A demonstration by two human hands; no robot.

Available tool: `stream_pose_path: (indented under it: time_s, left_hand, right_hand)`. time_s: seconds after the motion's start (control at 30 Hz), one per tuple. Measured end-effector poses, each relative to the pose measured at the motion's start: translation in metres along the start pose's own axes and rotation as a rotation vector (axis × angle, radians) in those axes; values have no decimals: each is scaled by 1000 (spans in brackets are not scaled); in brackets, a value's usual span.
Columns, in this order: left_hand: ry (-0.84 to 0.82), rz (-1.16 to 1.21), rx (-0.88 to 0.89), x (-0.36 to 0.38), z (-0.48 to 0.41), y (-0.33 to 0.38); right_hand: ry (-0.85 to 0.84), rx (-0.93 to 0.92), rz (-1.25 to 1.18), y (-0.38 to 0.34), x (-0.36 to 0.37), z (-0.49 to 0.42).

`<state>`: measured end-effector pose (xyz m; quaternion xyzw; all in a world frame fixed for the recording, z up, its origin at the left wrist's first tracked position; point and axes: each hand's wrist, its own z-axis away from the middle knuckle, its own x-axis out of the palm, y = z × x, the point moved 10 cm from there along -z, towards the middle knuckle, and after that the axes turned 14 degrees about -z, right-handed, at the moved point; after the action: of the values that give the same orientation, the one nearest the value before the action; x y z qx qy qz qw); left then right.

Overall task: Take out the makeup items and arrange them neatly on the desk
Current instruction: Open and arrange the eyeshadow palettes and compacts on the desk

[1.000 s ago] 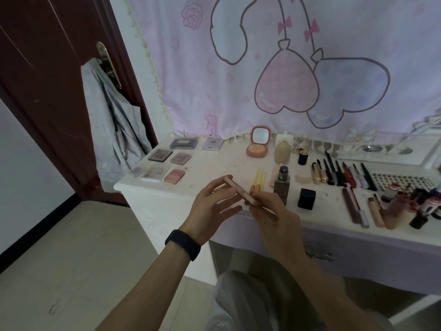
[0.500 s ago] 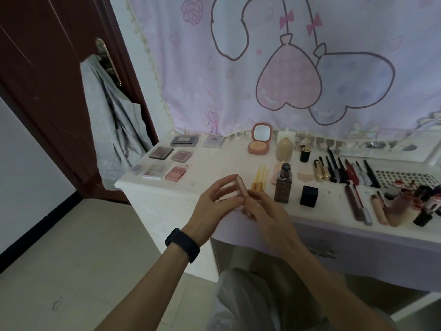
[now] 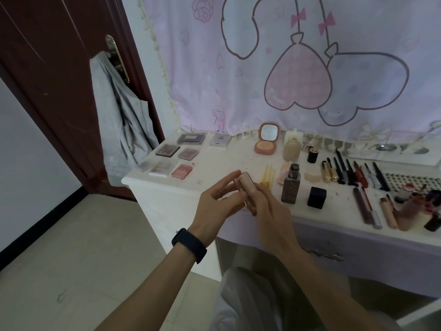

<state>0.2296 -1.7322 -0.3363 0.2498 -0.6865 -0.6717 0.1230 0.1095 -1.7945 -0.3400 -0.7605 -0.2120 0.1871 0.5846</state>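
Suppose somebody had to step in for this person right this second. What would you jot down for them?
Left hand pinches the top of the pink tube over the front edge of the desk.
Right hand grips its lower part.
Done: palettes in rows at the left, open compact at the back, pencils and brushes lined up at the right.
Left to do: lay the tube down in line, perhaps beside the yellow sticks.

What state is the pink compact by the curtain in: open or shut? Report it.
Open. The pink compact has its lid raised, mirror facing the camera, powder pan exposed below.
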Motion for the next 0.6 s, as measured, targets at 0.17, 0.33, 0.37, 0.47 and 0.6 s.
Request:
stream_pose_path:
  time_s: [0.17,0.33,0.37,0.47,0.6]
  left_hand:
    - [-65,251,-142,-2,-1,-18]
    - [-51,401,-243,-4,1,-37]
    - [-49,400,-246,-5,1,-37]
    - [-45,378,-270,-11,0,-36]
    - [-27,374,-337,-25,-2,-44]
  right_hand:
    - [-12,62,79,-2,4,-3]
    - [-26,178,147,10,5,-11]
    - [-42,191,169,11,6,-12]
    - [-59,241,119,15,9,-14]
    - [21,362,-116,22,3,-10]
